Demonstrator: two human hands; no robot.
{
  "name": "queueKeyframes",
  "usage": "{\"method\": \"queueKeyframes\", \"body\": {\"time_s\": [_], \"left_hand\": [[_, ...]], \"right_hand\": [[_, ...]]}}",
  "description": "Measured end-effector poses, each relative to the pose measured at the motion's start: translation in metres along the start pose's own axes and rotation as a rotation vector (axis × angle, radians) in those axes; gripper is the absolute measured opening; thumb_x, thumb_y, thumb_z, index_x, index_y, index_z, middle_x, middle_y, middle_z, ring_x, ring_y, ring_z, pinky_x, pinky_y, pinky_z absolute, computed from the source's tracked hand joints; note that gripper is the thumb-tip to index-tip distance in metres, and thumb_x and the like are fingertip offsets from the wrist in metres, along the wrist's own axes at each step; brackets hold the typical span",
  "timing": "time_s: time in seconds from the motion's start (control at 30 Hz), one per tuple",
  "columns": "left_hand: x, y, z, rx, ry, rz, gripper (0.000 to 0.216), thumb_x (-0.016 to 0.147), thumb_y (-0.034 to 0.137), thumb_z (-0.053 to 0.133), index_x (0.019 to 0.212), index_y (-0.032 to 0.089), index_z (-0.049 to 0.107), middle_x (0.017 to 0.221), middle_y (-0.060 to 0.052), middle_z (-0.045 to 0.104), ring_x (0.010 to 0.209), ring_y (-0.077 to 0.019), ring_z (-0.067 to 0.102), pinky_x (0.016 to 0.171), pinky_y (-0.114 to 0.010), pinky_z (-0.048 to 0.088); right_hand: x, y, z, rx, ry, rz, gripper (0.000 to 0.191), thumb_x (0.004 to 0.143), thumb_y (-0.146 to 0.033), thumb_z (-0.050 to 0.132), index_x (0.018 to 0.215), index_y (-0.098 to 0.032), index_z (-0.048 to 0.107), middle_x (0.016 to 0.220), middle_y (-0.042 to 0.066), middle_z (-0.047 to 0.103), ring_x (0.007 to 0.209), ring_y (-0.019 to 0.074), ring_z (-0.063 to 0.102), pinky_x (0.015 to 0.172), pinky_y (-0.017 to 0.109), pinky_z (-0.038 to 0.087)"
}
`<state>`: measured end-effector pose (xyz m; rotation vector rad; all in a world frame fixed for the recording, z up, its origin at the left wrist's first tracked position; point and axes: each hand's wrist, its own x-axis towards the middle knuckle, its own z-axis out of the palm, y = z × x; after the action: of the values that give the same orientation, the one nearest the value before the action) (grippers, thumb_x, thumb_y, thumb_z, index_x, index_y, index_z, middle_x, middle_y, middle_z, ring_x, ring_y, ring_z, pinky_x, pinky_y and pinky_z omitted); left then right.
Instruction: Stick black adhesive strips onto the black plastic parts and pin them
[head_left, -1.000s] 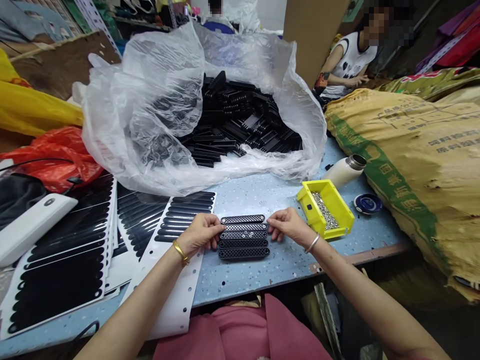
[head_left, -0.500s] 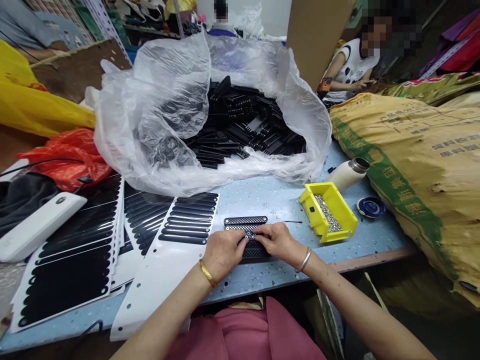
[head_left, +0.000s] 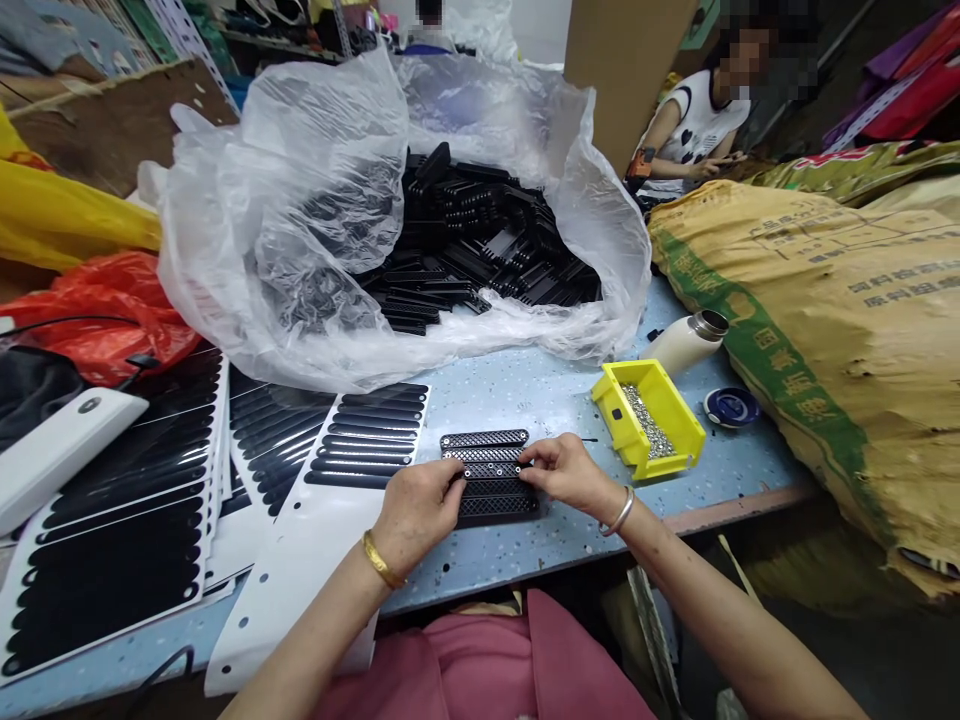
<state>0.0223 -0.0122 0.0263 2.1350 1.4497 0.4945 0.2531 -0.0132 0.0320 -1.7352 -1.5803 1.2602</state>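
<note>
Several black strips (head_left: 491, 490) with a mesh-like surface lie side by side on the blue speckled table in front of me. A few small silver metal pieces (head_left: 491, 466) sit on the middle strips. My left hand (head_left: 421, 502) is at the strips' left end, thumb and fingers pinched together against it. At the right end my right hand (head_left: 568, 476) has its thumb and forefinger pinched close to a strip's tip. Whatever is between the fingertips of either hand is too small or hidden. A yellow bin (head_left: 651, 420) of small silver pieces stands right of my right hand.
A large clear plastic bag (head_left: 300, 220) full of black strips (head_left: 480, 240) stands behind. Sheets of black stickers (head_left: 127, 540) lie left. A cream bottle (head_left: 684, 342), a blue lid (head_left: 731, 407) and a yellow sack (head_left: 817, 330) are right. Another person (head_left: 694, 130) sits beyond.
My hands have moved apart, from the middle of the strips to their left and right ends. Small silver pieces on the strips now show between them. The view has shifted slightly.
</note>
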Motion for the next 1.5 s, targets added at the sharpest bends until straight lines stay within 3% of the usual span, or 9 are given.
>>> {"method": "queueKeyframes", "body": {"time_s": [0.13,0.2,0.4,0.6,0.87,1.1,1.27,1.5], "left_hand": [[-0.006,-0.012,-0.005,-0.047,0.157,-0.094,0.019,0.083,0.034,0.054,0.074,0.019,0.062,0.051,0.002,0.055,0.048,-0.0129,0.051,0.054,-0.024,0.034],[-0.008,-0.016,-0.005,0.014,0.198,-0.152,0.028,0.083,0.043,0.053,0.067,0.020,0.057,0.048,0.002,0.051,0.047,-0.0135,0.048,0.053,-0.026,0.032],[-0.003,-0.011,0.001,0.156,0.075,-0.212,0.047,0.082,0.061,0.048,0.058,0.020,0.050,0.050,-0.001,0.053,0.052,-0.0171,0.052,0.055,-0.027,0.029],[0.001,-0.006,0.005,0.209,0.023,-0.231,0.044,0.081,0.058,0.050,0.059,0.020,0.052,0.055,-0.003,0.057,0.057,-0.0191,0.056,0.056,-0.028,0.029],[0.003,-0.008,0.006,0.178,0.015,-0.232,0.042,0.082,0.054,0.049,0.058,0.020,0.050,0.052,-0.002,0.054,0.056,-0.0187,0.054,0.057,-0.027,0.027],[0.002,-0.010,0.005,0.110,0.021,-0.244,0.040,0.080,0.053,0.051,0.056,0.020,0.048,0.050,0.000,0.049,0.052,-0.0162,0.048,0.056,-0.026,0.025],[0.004,-0.013,0.000,-0.011,-0.004,-0.234,0.041,0.087,0.041,0.039,0.052,0.020,0.046,0.049,0.000,0.047,0.052,-0.0144,0.045,0.057,-0.026,0.026],[0.007,-0.006,0.005,0.103,0.010,-0.289,0.042,0.078,0.055,0.054,0.056,0.020,0.048,0.052,-0.001,0.051,0.054,-0.0156,0.048,0.055,-0.027,0.026]], "right_hand": [[-0.011,0.007,-0.008,0.110,0.133,0.098,0.021,0.072,-0.035,0.065,0.060,-0.018,0.063,0.045,-0.001,0.057,0.032,0.0111,0.049,0.035,0.023,0.036],[-0.014,0.011,-0.005,0.112,0.132,0.157,0.029,0.072,-0.042,0.064,0.058,-0.017,0.061,0.046,0.001,0.058,0.031,0.0117,0.050,0.032,0.023,0.034],[-0.010,0.007,0.015,0.024,0.125,0.182,0.031,0.071,-0.043,0.066,0.055,-0.018,0.057,0.037,-0.002,0.051,0.029,0.0112,0.049,0.030,0.020,0.028],[-0.004,0.004,0.014,0.099,0.111,0.208,0.027,0.067,-0.032,0.069,0.051,-0.019,0.051,0.031,-0.005,0.046,0.028,0.0114,0.049,0.030,0.019,0.028],[-0.005,0.013,0.000,0.412,-0.051,0.269,0.035,0.055,-0.041,0.079,0.060,-0.013,0.059,0.046,0.001,0.062,0.035,0.0126,0.059,0.029,0.016,0.033],[0.001,0.013,-0.001,0.419,-0.077,0.289,0.037,0.051,-0.039,0.082,0.058,-0.014,0.056,0.043,0.000,0.061,0.033,0.0130,0.058,0.025,0.015,0.033],[0.001,0.012,-0.003,0.426,-0.112,0.286,0.036,0.053,-0.039,0.081,0.058,-0.014,0.055,0.044,0.000,0.061,0.035,0.0133,0.060,0.026,0.014,0.034],[-0.001,0.015,-0.001,0.419,-0.099,0.254,0.036,0.054,-0.040,0.080,0.059,-0.014,0.056,0.044,0.000,0.060,0.035,0.0135,0.060,0.026,0.015,0.034]]}}
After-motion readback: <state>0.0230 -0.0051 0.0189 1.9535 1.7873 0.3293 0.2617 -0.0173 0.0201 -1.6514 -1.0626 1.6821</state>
